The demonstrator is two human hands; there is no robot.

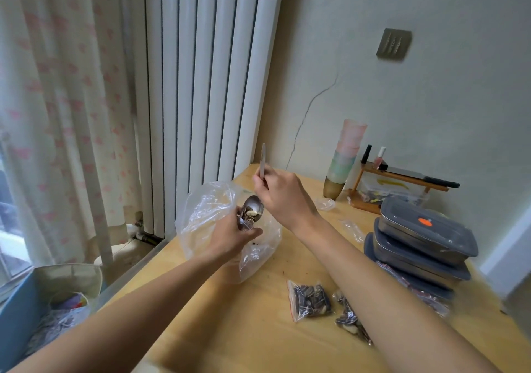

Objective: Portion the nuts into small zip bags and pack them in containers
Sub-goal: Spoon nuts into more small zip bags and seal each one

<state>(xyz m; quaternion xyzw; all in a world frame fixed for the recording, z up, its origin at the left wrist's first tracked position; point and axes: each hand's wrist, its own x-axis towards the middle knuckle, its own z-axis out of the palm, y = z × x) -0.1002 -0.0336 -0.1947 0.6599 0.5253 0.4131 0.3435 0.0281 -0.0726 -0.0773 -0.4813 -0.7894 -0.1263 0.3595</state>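
My right hand (283, 197) grips the handle of a metal spoon (254, 206), whose bowl holds a few nuts and tips over a small zip bag (246, 223). My left hand (235, 237) pinches that small bag, which has nuts inside, in front of a large clear plastic bag (205, 214) on the wooden table (235, 321). Two filled small zip bags lie on the table, one (311, 300) in the open and one (349, 319) partly under my right forearm. Stacked grey lidded containers (422, 243) stand at the right.
A stack of pastel cups (346, 157) and a wooden rack (399, 183) with small bottles stand by the back wall. Empty clear bags (352, 229) lie near the containers. A white radiator, a curtain and a blue bin (17, 321) lie to the table's left.
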